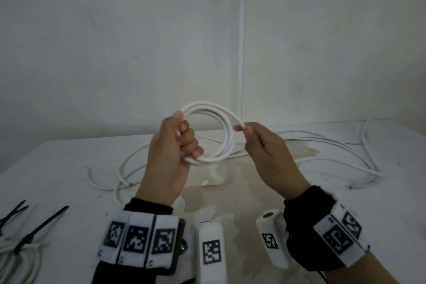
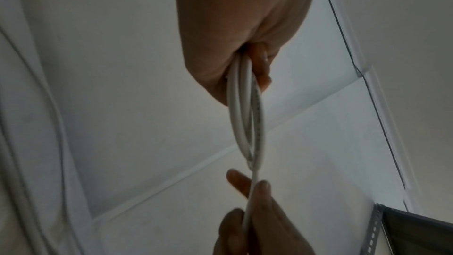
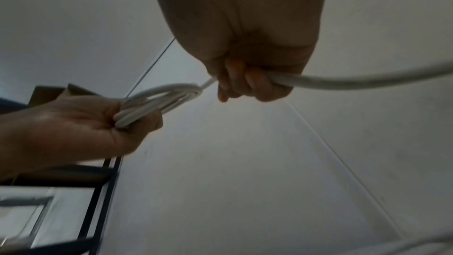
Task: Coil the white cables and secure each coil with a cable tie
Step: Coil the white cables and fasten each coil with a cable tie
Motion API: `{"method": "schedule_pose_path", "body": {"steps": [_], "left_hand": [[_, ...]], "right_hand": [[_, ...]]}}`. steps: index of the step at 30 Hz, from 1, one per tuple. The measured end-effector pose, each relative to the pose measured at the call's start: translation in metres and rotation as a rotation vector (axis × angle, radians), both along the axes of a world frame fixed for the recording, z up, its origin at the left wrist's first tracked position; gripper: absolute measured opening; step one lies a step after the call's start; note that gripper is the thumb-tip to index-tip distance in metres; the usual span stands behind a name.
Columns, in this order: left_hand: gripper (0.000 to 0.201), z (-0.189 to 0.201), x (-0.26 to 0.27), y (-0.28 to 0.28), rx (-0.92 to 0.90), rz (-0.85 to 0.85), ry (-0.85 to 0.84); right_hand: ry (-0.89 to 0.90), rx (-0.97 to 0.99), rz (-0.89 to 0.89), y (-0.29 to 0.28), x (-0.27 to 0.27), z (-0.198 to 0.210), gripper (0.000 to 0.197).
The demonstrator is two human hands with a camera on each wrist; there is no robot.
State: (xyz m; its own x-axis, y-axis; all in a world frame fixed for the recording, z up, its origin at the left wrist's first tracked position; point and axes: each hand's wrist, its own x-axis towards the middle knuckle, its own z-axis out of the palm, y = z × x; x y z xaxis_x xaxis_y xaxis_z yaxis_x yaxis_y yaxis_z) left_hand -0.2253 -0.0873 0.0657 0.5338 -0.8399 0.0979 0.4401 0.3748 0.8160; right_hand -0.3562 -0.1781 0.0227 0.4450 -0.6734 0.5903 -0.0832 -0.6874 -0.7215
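A white cable coil (image 1: 224, 132) of a few loops is held upright above the white table (image 1: 69, 163). My left hand (image 1: 177, 143) grips the coil's left side in a fist; the wrist view shows the loops (image 2: 245, 115) leaving its fingers. My right hand (image 1: 251, 136) pinches the cable at the coil's right side, and the cable (image 3: 343, 82) runs out of that fist to the right. Black cable ties (image 1: 43, 223) lie at the table's front left. A tied coil (image 1: 20, 251) lies beside them.
Loose white cables (image 1: 334, 147) sprawl across the table behind and right of my hands, others (image 1: 119, 175) to the left. A brownish stain (image 1: 230, 187) covers the table centre. A white wall stands right behind the table.
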Motion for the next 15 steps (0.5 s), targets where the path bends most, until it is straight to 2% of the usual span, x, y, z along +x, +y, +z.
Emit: {"method": "schedule_pose_path", "body": {"steps": [3, 5, 9, 11, 15], "left_hand": [[0.036, 0.007, 0.019, 0.009, -0.024, 0.095, 0.051], [0.036, 0.009, 0.03, 0.016, -0.037, 0.16, 0.07], [0.035, 0.016, 0.053, 0.032, -0.087, 0.281, 0.124], [0.034, 0.018, 0.058, 0.038, -0.105, 0.351, 0.116], [0.033, 0.022, 0.063, 0.047, -0.127, 0.441, 0.101]], "right_hand": [[0.07, -0.076, -0.036, -0.002, 0.002, -0.006, 0.023], [0.115, -0.118, -0.031, -0.005, 0.0, -0.008, 0.012], [0.23, -0.154, -0.041, -0.017, -0.009, -0.01, 0.013], [0.26, -0.257, -0.042, -0.021, -0.008, -0.009, 0.01], [0.305, -0.53, -0.039, -0.021, 0.007, -0.006, 0.022]]}}
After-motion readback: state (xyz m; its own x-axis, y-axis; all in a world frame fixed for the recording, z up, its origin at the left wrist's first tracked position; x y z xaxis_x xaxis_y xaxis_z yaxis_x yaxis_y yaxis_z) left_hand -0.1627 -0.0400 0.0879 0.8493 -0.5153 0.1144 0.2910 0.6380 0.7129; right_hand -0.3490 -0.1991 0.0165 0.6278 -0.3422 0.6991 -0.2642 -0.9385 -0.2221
